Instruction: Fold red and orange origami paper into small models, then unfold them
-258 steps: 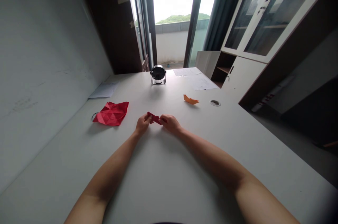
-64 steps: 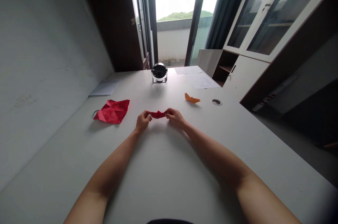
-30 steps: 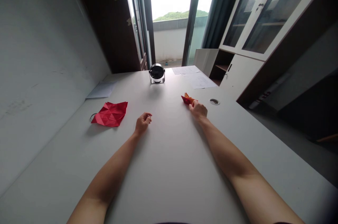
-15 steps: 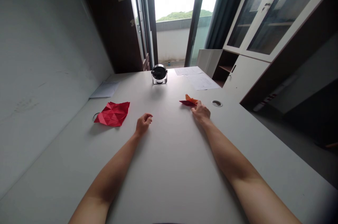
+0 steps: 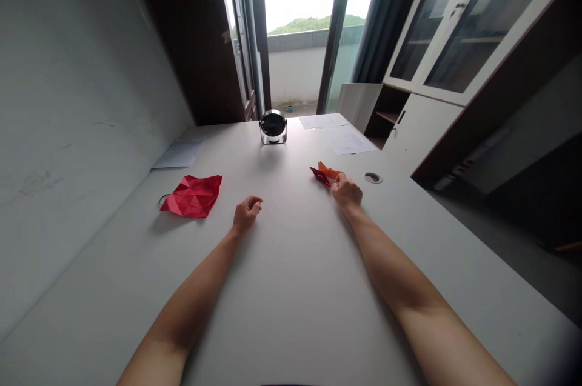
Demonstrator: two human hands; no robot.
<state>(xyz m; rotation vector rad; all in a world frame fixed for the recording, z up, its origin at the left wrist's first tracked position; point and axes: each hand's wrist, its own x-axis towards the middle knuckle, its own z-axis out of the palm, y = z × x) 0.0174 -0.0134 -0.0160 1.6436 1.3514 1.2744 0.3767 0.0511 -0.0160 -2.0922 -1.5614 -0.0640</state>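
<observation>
My right hand (image 5: pixel 347 193) is closed on the near right end of a folded paper piece (image 5: pixel 330 173). Orange shows on its upper flaps and dark red on its left one; my fingers hide its right end. On the white table, left of centre, my left hand (image 5: pixel 246 211) rests on its side, fingers curled in with the thumb against them. Nothing shows in it. Farther left lies a red paper sheet (image 5: pixel 194 197), opened out and covered in creases. A thin dark ring (image 5: pixel 162 200) pokes out from under its left edge.
A round black device on a metal stand (image 5: pixel 273 127) is at the table's far edge. Printed papers (image 5: pixel 349 139) lie at the back right, and more paper (image 5: pixel 178 153) is by the left wall. A cable hole (image 5: pixel 373 177) is right of my right hand.
The folded paper in my right hand has tipped, so its dark red flap now stands more upright and shows its face. My left hand has stayed in place.
</observation>
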